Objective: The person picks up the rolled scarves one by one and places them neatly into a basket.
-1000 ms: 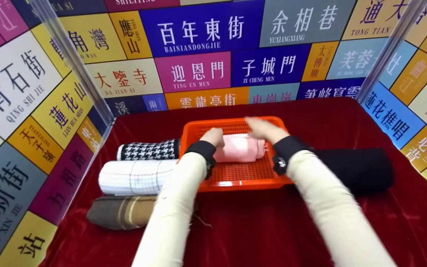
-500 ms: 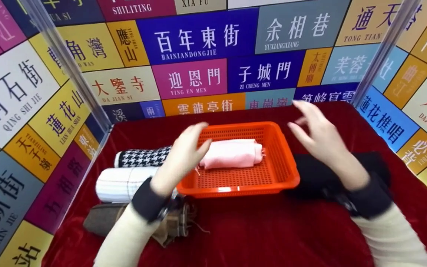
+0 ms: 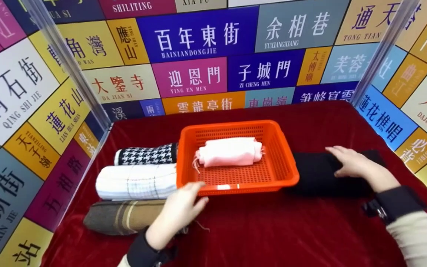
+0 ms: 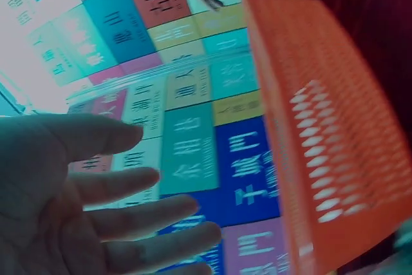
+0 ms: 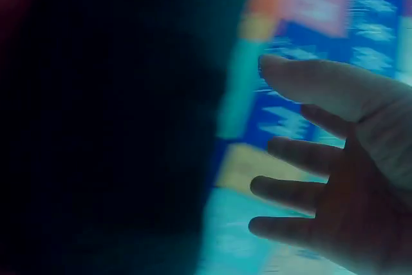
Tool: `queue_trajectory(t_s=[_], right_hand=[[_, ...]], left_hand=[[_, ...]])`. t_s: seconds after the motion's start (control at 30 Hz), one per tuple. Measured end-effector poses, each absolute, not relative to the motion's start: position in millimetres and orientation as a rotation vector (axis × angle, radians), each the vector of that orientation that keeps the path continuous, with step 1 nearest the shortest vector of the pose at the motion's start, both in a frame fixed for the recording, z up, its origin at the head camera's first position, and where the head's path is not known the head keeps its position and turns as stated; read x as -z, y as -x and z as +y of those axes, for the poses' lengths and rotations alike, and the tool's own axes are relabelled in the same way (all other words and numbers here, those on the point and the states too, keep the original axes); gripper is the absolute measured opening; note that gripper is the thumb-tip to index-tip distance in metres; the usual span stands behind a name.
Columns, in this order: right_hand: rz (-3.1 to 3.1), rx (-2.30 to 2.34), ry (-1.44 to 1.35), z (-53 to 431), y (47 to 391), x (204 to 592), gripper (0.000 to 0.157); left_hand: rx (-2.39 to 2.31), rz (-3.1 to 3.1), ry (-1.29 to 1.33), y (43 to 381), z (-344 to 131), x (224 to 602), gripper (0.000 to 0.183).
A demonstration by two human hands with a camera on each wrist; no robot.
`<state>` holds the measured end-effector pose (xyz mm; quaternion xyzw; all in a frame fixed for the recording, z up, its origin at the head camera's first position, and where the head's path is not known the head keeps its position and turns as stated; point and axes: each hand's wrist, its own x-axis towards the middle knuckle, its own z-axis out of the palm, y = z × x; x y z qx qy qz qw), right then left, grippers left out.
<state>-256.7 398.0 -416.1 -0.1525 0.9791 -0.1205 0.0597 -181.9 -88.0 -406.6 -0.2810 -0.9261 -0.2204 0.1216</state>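
A rolled pink scarf with fringed ends (image 3: 232,152) lies in an orange plastic basket (image 3: 289,180). My left hand (image 3: 178,207) hovers at the basket's front left corner with its fingers extended and holds nothing. In the left wrist view its spread fingers (image 4: 154,210) show beside the basket's perforated wall. My right hand (image 3: 358,165) is over the right part of a black rolled cloth (image 3: 317,172), fingers relaxed. The right wrist view shows that hand's straight fingers (image 5: 290,191) near the dark cloth, gripping nothing.
Left of the basket lie a houndstooth roll (image 3: 146,155), a white checked roll (image 3: 135,181) and a brown-grey striped roll (image 3: 124,218). A dark red velvet cloth (image 3: 265,230) covers the table. Walls of coloured sign panels (image 3: 198,37) enclose the back and sides.
Both hands have left the pink scarf in the basket and moved apart. The left came down to the basket's front left corner; the right swung right and down over the black roll.
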Motion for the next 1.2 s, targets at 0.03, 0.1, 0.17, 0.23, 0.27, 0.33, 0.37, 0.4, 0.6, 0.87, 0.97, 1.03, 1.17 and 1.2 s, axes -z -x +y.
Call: queue_trajectory(t_s=[0.03, 0.1, 0.17, 0.23, 0.27, 0.33, 0.37, 0.4, 0.6, 0.87, 0.97, 1.03, 1.17, 1.2], right_hand=[[2.910, 0.348, 0.434, 403, 261, 422, 0.081], [2.822, 0.348, 0.390, 408, 268, 430, 0.087], [2.758, 0.310, 0.362, 410, 272, 433, 0.094], [2.713, 0.235, 0.337, 409, 274, 433, 0.101], [2.703, 0.186, 0.337, 409, 275, 432, 0.105], [2.706, 0.088, 0.366, 409, 275, 434, 0.110], [2.718, 0.072, 0.389, 410, 275, 436, 0.112], [2.734, 0.066, 0.414, 412, 276, 439, 0.113], [2.934, 0.096, 0.704, 430, 284, 462, 0.090], [3.088, 0.204, 0.846, 435, 285, 468, 0.054], [3.098, 0.257, 0.753, 436, 283, 459, 0.053], [3.103, 0.274, 0.704, 437, 281, 451, 0.053], [3.146, 0.180, 0.702, 435, 277, 428, 0.050], [3.154, 0.138, 0.707, 435, 277, 422, 0.048]], left_hand=[[0.610, -2.725, 0.840, 181, -87, 412, 0.033], [0.552, -2.765, 0.884, 179, -84, 422, 0.031], [0.522, -2.793, 0.919, 176, -81, 430, 0.030], [0.507, -2.806, 0.944, 174, -80, 436, 0.030], [0.499, -2.811, 0.950, 174, -79, 437, 0.030], [0.494, -2.817, 0.949, 173, -80, 440, 0.030], [0.490, -2.817, 0.945, 173, -81, 441, 0.030], [0.487, -2.817, 0.943, 173, -81, 442, 0.030], [0.478, -2.818, 0.935, 172, -86, 443, 0.030], [0.493, -2.810, 0.942, 172, -87, 441, 0.029], [0.493, -2.810, 0.938, 173, -88, 438, 0.029], [0.500, -2.808, 0.934, 174, -88, 435, 0.029], [0.502, -2.801, 0.921, 174, -91, 431, 0.029], [0.500, -2.800, 0.916, 174, -91, 431, 0.029]])
